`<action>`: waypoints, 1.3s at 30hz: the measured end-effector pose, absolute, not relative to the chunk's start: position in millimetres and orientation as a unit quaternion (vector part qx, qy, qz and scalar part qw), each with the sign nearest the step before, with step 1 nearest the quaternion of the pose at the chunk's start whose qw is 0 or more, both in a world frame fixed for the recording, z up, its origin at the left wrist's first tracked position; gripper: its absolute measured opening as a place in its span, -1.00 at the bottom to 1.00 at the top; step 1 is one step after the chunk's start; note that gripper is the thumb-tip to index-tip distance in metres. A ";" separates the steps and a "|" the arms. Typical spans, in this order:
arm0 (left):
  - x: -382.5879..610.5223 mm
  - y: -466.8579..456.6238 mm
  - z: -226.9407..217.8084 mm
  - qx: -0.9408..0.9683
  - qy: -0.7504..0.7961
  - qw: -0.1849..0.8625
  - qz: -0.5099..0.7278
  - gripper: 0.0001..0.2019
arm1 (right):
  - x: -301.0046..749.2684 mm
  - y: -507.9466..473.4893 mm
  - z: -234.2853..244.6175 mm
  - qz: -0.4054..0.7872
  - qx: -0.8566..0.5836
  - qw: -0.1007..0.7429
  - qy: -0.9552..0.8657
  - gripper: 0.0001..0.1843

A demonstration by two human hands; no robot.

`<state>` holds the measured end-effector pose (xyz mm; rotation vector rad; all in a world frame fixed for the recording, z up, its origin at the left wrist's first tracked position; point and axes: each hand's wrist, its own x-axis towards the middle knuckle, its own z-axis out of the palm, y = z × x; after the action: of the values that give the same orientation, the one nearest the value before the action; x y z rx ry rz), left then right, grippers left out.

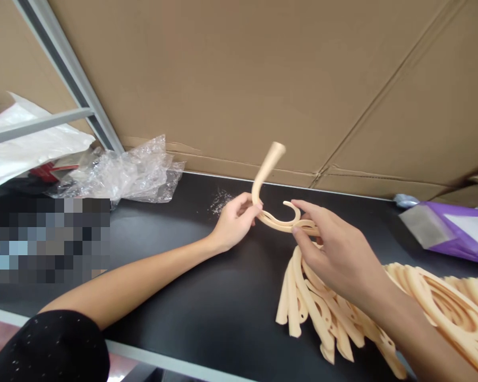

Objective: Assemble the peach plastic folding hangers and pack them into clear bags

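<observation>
Holding, per the head view, one smooth cream-coloured curved piece (279, 227) with an upright flared stem and a curled hook; whether wood or plastic, I cannot tell. My bare left hand (237, 220) is clamped at the bend below the stem, thumb and fingers pinched on it. My bare right hand (338, 244) grips the looped end, index fingertip near the hook. The piece spans both hands, above the flat black tabletop (207, 307). A fanned pile of similar cream-coloured pieces (313, 307) lies below my right hand.
</observation>
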<state>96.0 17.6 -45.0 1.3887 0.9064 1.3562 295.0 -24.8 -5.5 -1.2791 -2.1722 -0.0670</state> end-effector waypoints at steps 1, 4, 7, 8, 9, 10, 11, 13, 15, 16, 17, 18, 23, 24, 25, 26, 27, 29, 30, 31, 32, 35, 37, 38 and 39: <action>96.3 16.9 -46.0 0.577 0.370 0.478 0.549 -0.83 | 294.9 -25.1 -6.2 -0.028 -0.480 0.302 -0.823 -0.56; 97.0 15.3 -48.8 0.595 0.366 0.478 0.533 -0.81 | 294.2 -25.8 -7.6 -0.038 -0.471 0.300 -0.829 -0.59; 97.0 15.1 -50.5 0.596 0.365 0.478 0.532 -0.80 | 293.4 -25.6 -7.7 -0.039 -0.469 0.308 -0.827 -0.61; 96.9 15.4 -50.8 0.593 0.366 0.479 0.534 -0.79 | 293.2 -25.3 -7.6 -0.037 -0.469 0.310 -0.826 -0.62; 96.7 15.7 -50.9 0.589 0.367 0.480 0.536 -0.77 | 293.0 -25.1 -7.6 -0.036 -0.469 0.313 -0.825 -0.62; 96.5 16.2 -51.1 0.585 0.368 0.482 0.539 -0.75 | 292.9 -24.9 -7.6 -0.035 -0.469 0.314 -0.825 -0.62; 96.4 16.7 -51.3 0.581 0.369 0.483 0.541 -0.73 | 292.9 -24.7 -7.6 -0.034 -0.469 0.315 -0.825 -0.62; 96.1 18.0 -52.1 0.573 0.370 0.486 0.547 -0.69 | 293.1 -24.6 -7.9 -0.037 -0.467 0.313 -0.826 -0.60; 95.8 19.2 -53.3 0.566 0.369 0.488 0.553 -0.66 | 293.7 -24.4 -8.0 -0.044 -0.465 0.309 -0.828 -0.58; 95.8 19.6 -53.9 0.562 0.369 0.488 0.556 -0.66 | 294.0 -24.2 -8.0 -0.049 -0.465 0.308 -0.829 -0.57; 95.7 20.0 -54.5 0.560 0.369 0.490 0.557 -0.67 | 294.4 -24.0 -8.0 -0.054 -0.463 0.307 -0.830 -0.56; 95.6 20.2 -54.9 0.558 0.369 0.491 0.558 -0.68 | 294.9 -23.7 -8.0 -0.058 -0.461 0.306 -0.831 -0.55; 95.0 19.1 -55.0 0.560 0.367 0.494 0.555 -0.67 | 297.4 -21.6 -9.0 -0.070 -0.451 0.301 -0.837 -0.53; 94.9 18.8 -54.9 0.563 0.366 0.493 0.554 -0.68 | 297.8 -21.4 -9.4 -0.071 -0.453 0.299 -0.837 -0.54; 94.8 18.6 -54.8 0.566 0.364 0.492 0.552 -0.68 | 298.1 -21.3 -9.8 -0.073 -0.456 0.296 -0.836 -0.54; 94.7 18.5 -54.8 0.569 0.363 0.491 0.551 -0.70 | 298.3 -21.4 -10.2 -0.074 -0.458 0.293 -0.836 -0.54; 94.6 18.6 -54.9 0.571 0.362 0.489 0.550 -0.72 | 298.3 -21.5 -10.4 -0.075 -0.460 0.291 -0.835 -0.53; 94.6 18.9 -55.2 0.574 0.361 0.488 0.550 -0.75 | 298.1 -22.1 -10.3 -0.076 -0.463 0.291 -0.834 -0.52; 94.6 19.1 -55.3 0.574 0.361 0.487 0.550 -0.76 | 297.9 -22.5 -9.9 -0.077 -0.464 0.291 -0.833 -0.52; 94.6 19.2 -55.3 0.574 0.361 0.487 0.550 -0.76 | 297.6 -22.8 -9.3 -0.079 -0.464 0.293 -0.832 -0.52; 94.7 19.3 -55.2 0.573 0.361 0.488 0.550 -0.76 | 297.3 -23.1 -8.7 -0.081 -0.464 0.296 -0.831 -0.53; 94.8 19.2 -54.4 0.567 0.363 0.493 0.551 -0.76 | 296.9 -23.3 -6.7 -0.090 -0.458 0.309 -0.828 -0.57; 94.8 19.0 -53.8 0.563 0.363 0.498 0.550 -0.76 | 297.1 -23.0 -6.3 -0.095 -0.459 0.315 -0.825 -0.58; 94.8 18.9 -53.6 0.560 0.363 0.501 0.550 -0.76 | 297.4 -22.8 -6.5 -0.098 -0.460 0.316 -0.824 -0.59; 94.8 18.8 -53.3 0.558 0.363 0.504 0.550 -0.75 | 297.7 -22.6 -6.8 -0.101 -0.461 0.316 -0.823 -0.60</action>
<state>94.8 18.8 -53.3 1.3469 0.8773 1.3278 297.7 -22.6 -6.8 -1.2149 -2.1664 -0.2648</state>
